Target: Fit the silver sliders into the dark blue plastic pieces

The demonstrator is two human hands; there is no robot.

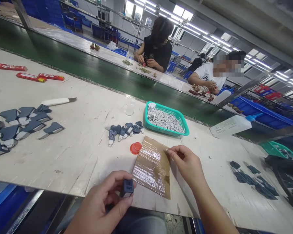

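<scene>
My left hand (109, 198) grips a small dark blue plastic block (127, 188) with a rectangular recess facing me. The block is near the lower left edge of a piece of brown cardboard (152, 165) covered with shiny clear tape. At the cardboard's upper right edge, the thumb and index finger of my right hand (185, 159) are pinched together; what lies between them, if anything, is too small to make out. A red round lid (136, 148) touches the cardboard's left side. Beyond it lie several dark blue and grey pieces (123, 130) in a row.
A green basket (187, 130) holds many small white-grey parts. More dark blue pieces (11, 132) lie left, others (255, 182) right. A white-handled knife (58, 101), red tubes (30, 77) and a tilted white bottle (230, 126) are around. Two people sit beyond the green conveyor (88, 79).
</scene>
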